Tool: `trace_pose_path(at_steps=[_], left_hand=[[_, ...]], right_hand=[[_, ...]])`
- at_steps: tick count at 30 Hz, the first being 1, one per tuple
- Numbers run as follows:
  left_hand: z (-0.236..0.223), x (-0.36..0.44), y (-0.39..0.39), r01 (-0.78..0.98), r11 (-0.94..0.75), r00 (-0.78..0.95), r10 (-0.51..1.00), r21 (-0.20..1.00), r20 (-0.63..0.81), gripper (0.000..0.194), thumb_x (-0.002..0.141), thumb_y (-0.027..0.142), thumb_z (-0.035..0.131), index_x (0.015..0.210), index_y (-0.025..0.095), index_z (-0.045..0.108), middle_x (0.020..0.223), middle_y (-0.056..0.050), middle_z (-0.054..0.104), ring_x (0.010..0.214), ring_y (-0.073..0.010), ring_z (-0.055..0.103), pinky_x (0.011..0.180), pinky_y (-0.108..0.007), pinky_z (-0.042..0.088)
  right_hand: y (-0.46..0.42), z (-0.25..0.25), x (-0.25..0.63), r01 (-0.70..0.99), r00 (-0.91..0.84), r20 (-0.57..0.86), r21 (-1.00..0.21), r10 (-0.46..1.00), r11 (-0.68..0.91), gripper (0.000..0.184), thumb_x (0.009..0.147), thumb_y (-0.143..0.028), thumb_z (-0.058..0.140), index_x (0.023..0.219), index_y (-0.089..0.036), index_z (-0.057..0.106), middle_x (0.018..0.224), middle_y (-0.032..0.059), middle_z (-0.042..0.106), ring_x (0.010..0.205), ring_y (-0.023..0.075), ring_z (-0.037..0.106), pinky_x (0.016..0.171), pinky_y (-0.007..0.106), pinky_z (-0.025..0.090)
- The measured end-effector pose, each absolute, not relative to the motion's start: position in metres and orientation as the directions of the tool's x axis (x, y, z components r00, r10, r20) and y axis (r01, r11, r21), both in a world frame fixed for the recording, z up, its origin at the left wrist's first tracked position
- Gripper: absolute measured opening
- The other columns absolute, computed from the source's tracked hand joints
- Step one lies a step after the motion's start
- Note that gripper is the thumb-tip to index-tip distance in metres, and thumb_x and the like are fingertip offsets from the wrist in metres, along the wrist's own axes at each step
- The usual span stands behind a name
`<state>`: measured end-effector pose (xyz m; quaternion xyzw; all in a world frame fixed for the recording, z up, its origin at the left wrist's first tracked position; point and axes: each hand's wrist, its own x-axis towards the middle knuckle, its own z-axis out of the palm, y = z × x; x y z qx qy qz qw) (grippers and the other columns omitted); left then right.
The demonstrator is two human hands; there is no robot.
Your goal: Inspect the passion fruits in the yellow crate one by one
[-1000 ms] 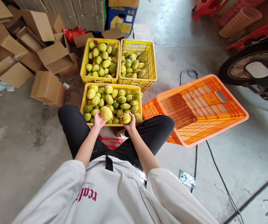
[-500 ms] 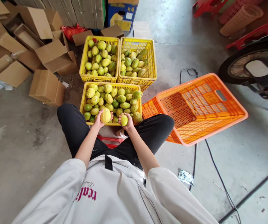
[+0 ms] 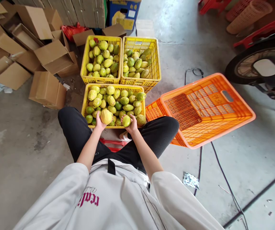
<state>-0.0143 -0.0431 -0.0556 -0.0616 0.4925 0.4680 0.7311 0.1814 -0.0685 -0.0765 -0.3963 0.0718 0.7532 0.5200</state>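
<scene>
orange crate [image 3: 209, 126] sits right of the grip, its marks unreadable. yellow crates [image 3: 117, 127] [image 3: 100, 80] just under and beyond both hands are loaded with fruit, just two pieces up in hand. pink shirt lettering [image 3: 89, 198] behind the grip, can't read it fully. left hand [image 3: 100, 124] cups a big yellow fruit [image 3: 106, 117], right hand [image 3: 133, 124] curls round a smaller green one [image 3: 126, 121].
</scene>
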Motion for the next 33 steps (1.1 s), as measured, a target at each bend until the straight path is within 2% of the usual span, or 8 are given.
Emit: trace_pose_path(at_steps=[4,8,11,14,18,21,27,33], left_hand=[[-0.054,-0.012,-0.043,-0.783,0.520,0.082,0.629,0.341,-0.773,0.041,0.103,0.042,0.042,0.124,0.016,0.065,0.094,-0.010,0.077,0.100,-0.0274,0.075,0.094,-0.044,0.061],[-0.054,-0.012,-0.043,-0.763,0.545,0.110,0.639,0.347,-0.761,0.040,0.100,0.047,0.051,0.118,0.016,0.068,0.098,-0.012,0.078,0.110,-0.0308,0.074,0.098,-0.045,0.060],[-0.055,-0.014,-0.044,-0.736,0.561,0.107,0.649,0.379,-0.754,0.037,0.093,0.045,0.065,0.117,0.017,0.068,0.097,-0.011,0.077,0.111,-0.0317,0.074,0.100,-0.047,0.059],[-0.058,-0.013,-0.047,-0.702,0.597,0.153,0.659,0.389,-0.736,0.037,0.088,0.041,0.071,0.117,0.019,0.066,0.098,-0.009,0.078,0.109,-0.0319,0.074,0.100,-0.052,0.059],[-0.060,-0.011,-0.051,-0.631,0.667,0.240,0.654,0.397,-0.717,0.037,0.084,0.040,0.073,0.113,0.018,0.067,0.104,-0.012,0.078,0.111,-0.0358,0.074,0.096,-0.052,0.061],[-0.062,-0.011,-0.052,-0.584,0.695,0.253,0.646,0.419,-0.720,0.032,0.083,0.040,0.072,0.105,0.017,0.068,0.098,-0.012,0.078,0.104,-0.0337,0.076,0.088,-0.046,0.063],[-0.065,-0.011,-0.048,-0.590,0.683,0.197,0.640,0.431,-0.743,0.035,0.084,0.048,0.070,0.096,0.016,0.068,0.074,-0.006,0.073,0.063,-0.0208,0.072,0.061,-0.031,0.060],[-0.068,-0.013,-0.046,-0.623,0.645,0.062,0.605,0.443,-0.794,0.033,0.092,0.047,0.054,0.092,0.016,0.066,0.067,-0.006,0.068,0.058,-0.0199,0.067,0.056,-0.031,0.055]], right_hand=[[-0.068,-0.073,0.180,-0.878,-0.149,-0.640,-0.265,0.754,-0.399,0.024,0.085,-0.030,0.058,0.105,-0.020,0.065,0.087,0.0079,0.075,0.087,0.0268,0.075,0.076,0.044,0.066],[-0.067,-0.069,0.179,-0.870,-0.172,-0.643,-0.257,0.747,-0.421,0.023,0.086,-0.028,0.064,0.108,-0.023,0.065,0.086,0.0044,0.076,0.090,0.0252,0.076,0.080,0.043,0.066],[-0.067,-0.067,0.180,-0.868,-0.167,-0.659,-0.255,0.733,-0.427,0.020,0.089,-0.035,0.067,0.103,-0.022,0.066,0.077,0.0028,0.073,0.076,0.0207,0.073,0.077,0.039,0.067],[-0.067,-0.067,0.181,-0.880,-0.106,-0.705,-0.262,0.701,-0.396,0.013,0.089,-0.034,0.067,0.095,-0.022,0.065,0.070,0.0000,0.069,0.067,0.0164,0.068,0.071,0.033,0.067],[-0.067,-0.067,0.181,-0.866,-0.139,-0.731,-0.237,0.668,-0.440,0.009,0.085,-0.026,0.068,0.090,-0.022,0.062,0.081,0.0025,0.072,0.066,0.0131,0.067,0.054,0.020,0.060],[-0.067,-0.067,0.180,-0.848,-0.174,-0.710,-0.244,0.682,-0.470,0.010,0.085,-0.025,0.069,0.089,-0.022,0.061,0.082,0.0018,0.071,0.061,0.0113,0.063,0.046,0.016,0.054],[-0.067,-0.069,0.177,-0.813,-0.173,-0.703,-0.293,0.689,-0.503,0.008,0.088,-0.026,0.065,0.090,-0.021,0.060,0.078,0.0014,0.068,0.060,0.0112,0.061,0.045,0.016,0.052],[-0.067,-0.075,0.175,-0.775,-0.119,-0.707,-0.373,0.697,-0.511,0.008,0.091,-0.027,0.064,0.088,-0.021,0.059,0.075,0.0016,0.068,0.060,0.0131,0.063,0.046,0.018,0.053]])
